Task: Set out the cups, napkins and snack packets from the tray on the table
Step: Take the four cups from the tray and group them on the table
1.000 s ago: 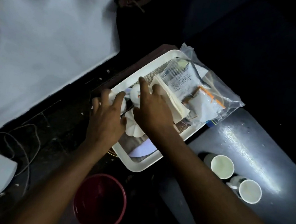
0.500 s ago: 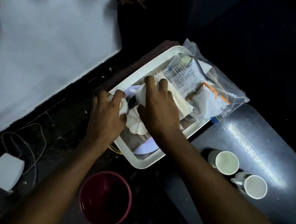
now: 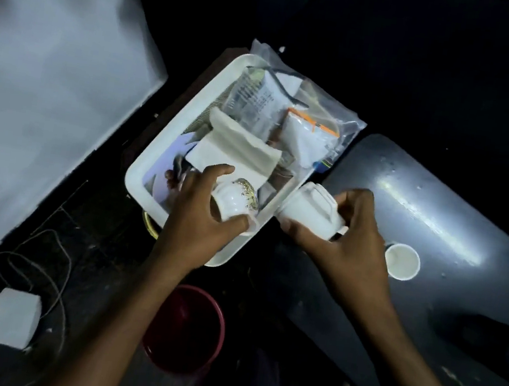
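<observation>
**Two cups in hand at the tray's near corner**

Each hand has a white cup right now. The left hand (image 3: 201,218) is closed around a rounded, ribbed cup (image 3: 235,199) with a gold pattern near its rim, tipped on its side just above the lower right corner of the white tray (image 3: 175,124), at the centre of the frame. The right hand (image 3: 347,237) is wrapped around a plainer, straight-sided cup with a handle (image 3: 311,208), also lying sideways, just past the tray's right rim and at the edge of the dark grey table (image 3: 437,217) on the right.

I count three cups in view: the two being held, plus one standing upright on the table (image 3: 402,261), mouth up, just right of the right hand. Whether another is hidden behind that hand I cannot tell.

In the tray lies a folded stack of pale napkins (image 3: 236,151), just above the left hand. Beyond it, toward the upper centre of the frame, is one clear plastic bag (image 3: 307,102) holding snack packets; I make out at least two, a printed clear one (image 3: 252,102) and a white one with an orange strip (image 3: 309,135), though the bag is too crumpled for a sure count. The bag hangs over the tray's far right rim.

On the dark floor, lower centre, sits one red bucket (image 3: 186,329); lower left, one white block (image 3: 15,318) with a thin cord looping beside it.
</observation>
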